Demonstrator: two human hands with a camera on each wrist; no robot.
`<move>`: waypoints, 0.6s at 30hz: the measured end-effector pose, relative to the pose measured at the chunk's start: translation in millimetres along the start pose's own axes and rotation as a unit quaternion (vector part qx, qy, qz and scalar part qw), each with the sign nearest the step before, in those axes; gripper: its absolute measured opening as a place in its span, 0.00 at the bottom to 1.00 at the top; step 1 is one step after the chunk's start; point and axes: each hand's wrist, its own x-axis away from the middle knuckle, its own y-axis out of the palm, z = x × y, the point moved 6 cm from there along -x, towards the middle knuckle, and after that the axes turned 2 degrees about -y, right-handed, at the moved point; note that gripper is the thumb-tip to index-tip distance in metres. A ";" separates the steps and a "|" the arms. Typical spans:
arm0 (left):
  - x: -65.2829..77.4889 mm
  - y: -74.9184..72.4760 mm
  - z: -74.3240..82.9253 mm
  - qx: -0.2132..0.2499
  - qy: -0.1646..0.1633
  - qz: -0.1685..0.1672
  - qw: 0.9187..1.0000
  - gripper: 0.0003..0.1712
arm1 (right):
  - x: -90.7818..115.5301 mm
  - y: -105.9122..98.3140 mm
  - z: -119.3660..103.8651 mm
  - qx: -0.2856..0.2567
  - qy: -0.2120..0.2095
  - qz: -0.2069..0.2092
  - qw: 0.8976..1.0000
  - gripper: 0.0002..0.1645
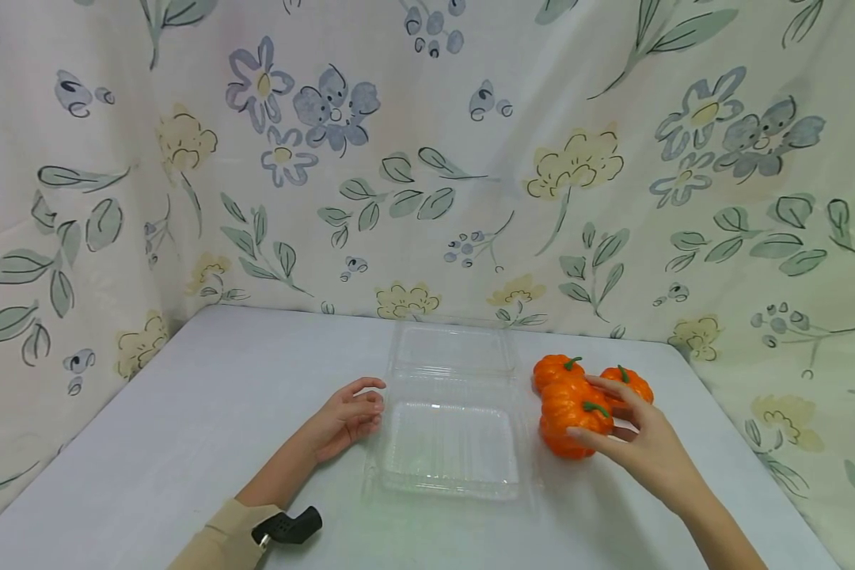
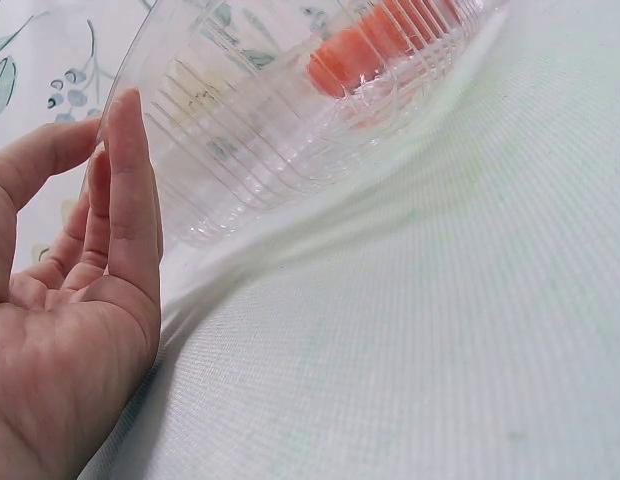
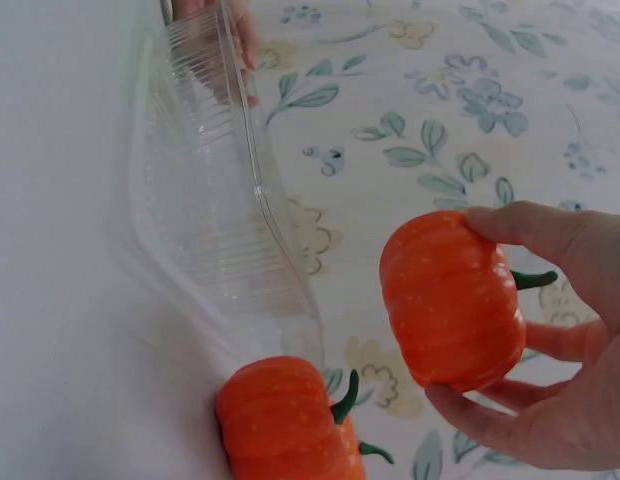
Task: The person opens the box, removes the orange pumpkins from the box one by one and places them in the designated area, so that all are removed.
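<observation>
My right hand (image 1: 644, 447) grips an orange toy pumpkin (image 3: 455, 300) with a green stem, thumb on one side and fingers on the other. A second pumpkin (image 1: 556, 372) stands just behind it, and a third pumpkin (image 1: 630, 384) is partly hidden by the fingers. Left of them lies a see-through plastic clamshell box (image 1: 452, 487), its lid (image 1: 456, 348) folded back and nothing inside the base. At the box's left rim, my left hand (image 1: 345, 419) holds the edge between thumb and fingers, seen close in the left wrist view.
The box rests on a white-covered table (image 1: 242, 380). A floral curtain (image 1: 427, 158) hangs behind the table and along both sides. A black strap device (image 1: 288, 526) sits on the left sleeve.
</observation>
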 end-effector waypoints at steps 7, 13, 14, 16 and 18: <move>0.9 0.6 0.9 0.008 -0.001 -0.003 1.000 0.17 | 1.2 -10.6 13.5 -0.004 0.014 0.003 1.000 0.46; 0.6 0.3 0.5 0.007 0.001 -0.003 1.000 0.16 | 1.6 -21.6 22.9 -0.005 0.025 0.009 1.000 0.45; 0.5 0.3 0.4 0.007 0.000 -0.002 1.000 0.16 | 1.3 -23.2 24.7 0.000 0.026 0.010 1.000 0.45; 0.4 0.3 0.3 0.006 0.000 -0.001 1.000 0.16 | 1.1 -26.0 27.8 0.008 0.028 0.010 1.000 0.46; 0.2 0.5 0.2 0.006 0.000 -0.001 1.000 0.16 | 0.5 -28.9 30.2 0.015 0.029 0.013 0.999 0.47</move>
